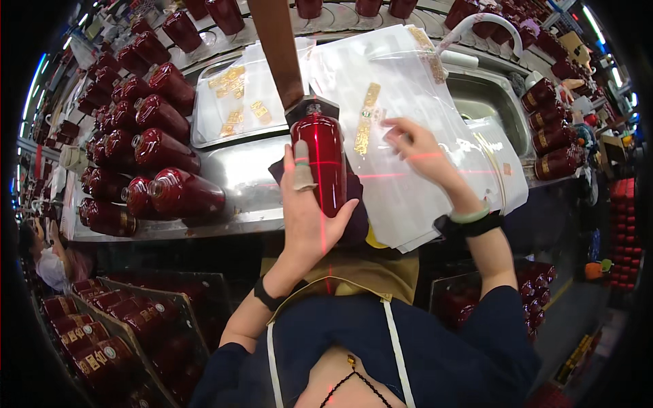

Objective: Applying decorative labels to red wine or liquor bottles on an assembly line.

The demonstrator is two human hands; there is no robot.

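Observation:
A glossy dark red glass bottle (318, 163) lies in my left hand (307, 221), its neck end set against a dark angled holder (309, 105) below a brown upright bar. My left fingers wrap its side, and pale covers sit on some fingertips. A red laser cross falls on the glass. My right hand (418, 146) hovers over white sheets (401, 197), fingers loosely bent and apart. Nothing is plainly visible between them. Close to its fingertips, a gold patterned decal strip (367, 119) rests on the sheets. Under the bottle is a dark cloth (357, 204).
Many red bottles (166, 119) lie stacked at the left, with more at the right (558, 136). A tray (204, 129) carries gold decals. Behind the sheets are a sink (486, 95) and a white curved tap (483, 20). Crates (129, 333) of bottles stand below.

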